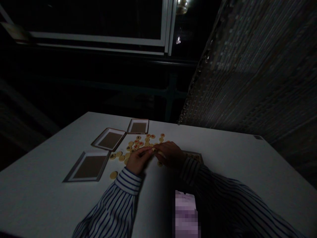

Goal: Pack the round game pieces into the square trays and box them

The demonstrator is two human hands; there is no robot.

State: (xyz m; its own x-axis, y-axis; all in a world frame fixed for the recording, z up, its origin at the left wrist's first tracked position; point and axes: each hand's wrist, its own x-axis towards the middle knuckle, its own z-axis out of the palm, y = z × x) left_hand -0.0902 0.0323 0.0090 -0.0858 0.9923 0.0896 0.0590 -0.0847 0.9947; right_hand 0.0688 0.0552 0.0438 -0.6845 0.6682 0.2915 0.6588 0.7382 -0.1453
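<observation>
Very dim; hard to tell where lit from. Palest on the tabletop (44, 178) left of the left hand (137, 160); darker on the right hand (172, 154), and deeply shadowed nearer than it. Nearly black well beyond both hands, save for a small warm glow (182, 6). Slightly soft on the discs (136, 146) beyond the left hand. Coarsely pixelated between the sleeves (106, 211). Stretched toward the edges, as along the curtain (247, 72) right of the right hand.

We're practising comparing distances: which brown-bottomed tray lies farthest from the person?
The back tray, just beyond the round pieces; the middle tray and front tray both lie nearer and further left.
</observation>
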